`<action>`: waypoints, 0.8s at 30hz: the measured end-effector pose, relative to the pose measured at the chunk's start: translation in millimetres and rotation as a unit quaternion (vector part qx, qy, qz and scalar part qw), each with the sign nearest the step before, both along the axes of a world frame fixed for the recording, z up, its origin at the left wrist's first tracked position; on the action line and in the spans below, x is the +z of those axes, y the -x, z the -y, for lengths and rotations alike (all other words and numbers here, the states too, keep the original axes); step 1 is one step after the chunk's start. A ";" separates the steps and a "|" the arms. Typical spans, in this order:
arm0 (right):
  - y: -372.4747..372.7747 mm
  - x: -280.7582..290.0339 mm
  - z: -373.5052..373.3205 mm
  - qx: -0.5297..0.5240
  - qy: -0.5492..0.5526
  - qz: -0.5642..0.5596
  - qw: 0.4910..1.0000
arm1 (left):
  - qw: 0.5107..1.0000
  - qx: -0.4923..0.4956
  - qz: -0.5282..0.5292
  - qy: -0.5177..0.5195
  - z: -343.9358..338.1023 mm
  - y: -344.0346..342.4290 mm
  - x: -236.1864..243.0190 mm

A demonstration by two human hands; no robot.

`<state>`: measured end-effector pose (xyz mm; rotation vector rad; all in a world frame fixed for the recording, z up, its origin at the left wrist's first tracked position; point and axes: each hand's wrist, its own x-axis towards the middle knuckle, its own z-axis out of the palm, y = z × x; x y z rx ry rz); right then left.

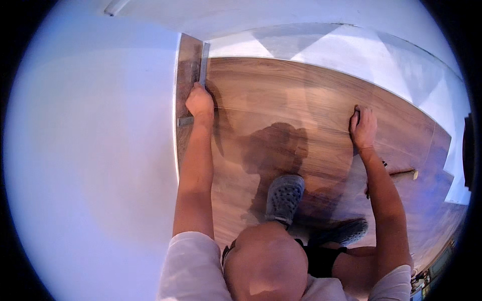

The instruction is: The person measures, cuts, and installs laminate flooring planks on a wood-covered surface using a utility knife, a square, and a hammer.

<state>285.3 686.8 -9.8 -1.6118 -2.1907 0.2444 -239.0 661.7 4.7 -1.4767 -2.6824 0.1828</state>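
My left hand (200, 102) is closed around a flat grey metal bar (204, 62) near the left wall. The bar runs away from me along a narrow wood-look plank piece (190, 52) beside that wall. Another short metal end (185, 121) shows on the wall side of my wrist; whether it joins the bar is hidden by my hand. My right hand (365, 128) rests on the wood-look floor planks (321, 95) with its fingers curled. Something dark shows at its thumb, too small to name.
A wooden-handled tool (401, 173) lies partly under my right forearm. White wall (100, 125) rises at left. Beyond the planks' stepped edge is a pale strip (351, 47) with light and shadow triangles. My grey perforated clogs (285, 198) stand on the planks.
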 end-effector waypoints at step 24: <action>-4.7 2.2 -5.0 0.017 -0.006 -0.012 1.000 | 0.995 0.017 -0.041 0.085 -26.9 -4.1 7.2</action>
